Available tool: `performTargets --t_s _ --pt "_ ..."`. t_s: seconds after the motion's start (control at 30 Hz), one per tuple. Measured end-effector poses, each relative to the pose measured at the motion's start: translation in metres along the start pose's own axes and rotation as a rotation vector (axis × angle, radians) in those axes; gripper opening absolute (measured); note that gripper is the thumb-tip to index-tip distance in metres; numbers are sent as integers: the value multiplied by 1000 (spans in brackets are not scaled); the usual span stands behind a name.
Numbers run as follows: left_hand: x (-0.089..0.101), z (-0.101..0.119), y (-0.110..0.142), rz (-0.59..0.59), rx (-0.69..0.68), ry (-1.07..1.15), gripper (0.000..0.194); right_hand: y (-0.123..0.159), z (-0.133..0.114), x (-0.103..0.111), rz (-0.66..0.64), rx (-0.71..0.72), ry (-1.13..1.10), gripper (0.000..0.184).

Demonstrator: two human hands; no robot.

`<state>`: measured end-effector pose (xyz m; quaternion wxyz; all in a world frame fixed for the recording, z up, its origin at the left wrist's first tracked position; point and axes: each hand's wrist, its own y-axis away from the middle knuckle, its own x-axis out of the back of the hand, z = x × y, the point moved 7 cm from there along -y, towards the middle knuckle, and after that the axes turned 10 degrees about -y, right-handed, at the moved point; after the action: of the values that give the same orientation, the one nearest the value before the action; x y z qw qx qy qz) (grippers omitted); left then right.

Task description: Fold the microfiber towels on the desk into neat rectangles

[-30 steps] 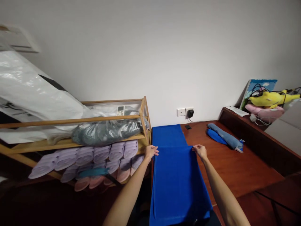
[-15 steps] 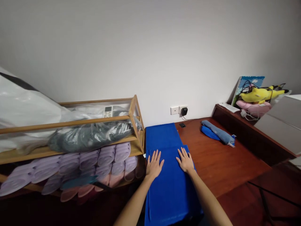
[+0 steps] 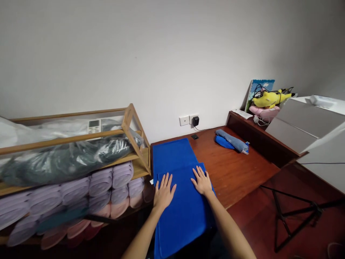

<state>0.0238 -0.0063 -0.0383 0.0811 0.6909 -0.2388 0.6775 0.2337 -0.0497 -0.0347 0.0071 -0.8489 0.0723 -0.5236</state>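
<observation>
A folded blue cloth (image 3: 179, 212) lies in front of me, its far part flat on the reddish-brown wooden tabletop (image 3: 229, 171) and its near part reaching towards me. My left hand (image 3: 163, 190) rests flat on its left side with the fingers spread. On the right side, near the edge of the upper layer, my right hand (image 3: 202, 181) lies palm down, fingers apart. A small white tag (image 3: 151, 181) sticks out at the cloth's left edge. What supports the near end is hidden.
Left stands a wooden rack (image 3: 136, 144) with bagged dark items, a remote control (image 3: 94, 126) and lilac slippers (image 3: 122, 174). A rolled grey-blue cloth (image 3: 233, 141) lies behind right. Beyond are a yellow plush toy (image 3: 271, 99), white boxes (image 3: 296, 122) and a black tripod (image 3: 283, 216).
The view has turned to the right, so everything sits further left in the picture. Both hands stay flat on the blue cloth, in about the same places.
</observation>
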Motion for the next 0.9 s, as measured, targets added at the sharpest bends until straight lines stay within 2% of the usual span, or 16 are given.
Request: performTargets --t_s 0.17,0.33,0.43,0.53,0.67,0.8,0.9 --pt "11 10 20 -15 -13 -1 56 26 -3 6 -1 8 -17 60" --pt "24 21 58 -18 -35 54 55 68 -5 6 10 8 -55 61" --pt "31 19 73 -58 -56 140 52 82 3 10 14 -8 -149 57" --pt "43 6 68 -66 -32 222 42 74 22 26 33 -40 -215 51" --pt "57 -18 44 -33 17 265 34 47 44 44 45 -44 -244 45" --pt "51 -35 33 -87 49 292 29 32 55 43 -13 -72 -303 33" --pt "47 -47 31 -140 103 336 16 29 60 44 -22 -107 -358 23"
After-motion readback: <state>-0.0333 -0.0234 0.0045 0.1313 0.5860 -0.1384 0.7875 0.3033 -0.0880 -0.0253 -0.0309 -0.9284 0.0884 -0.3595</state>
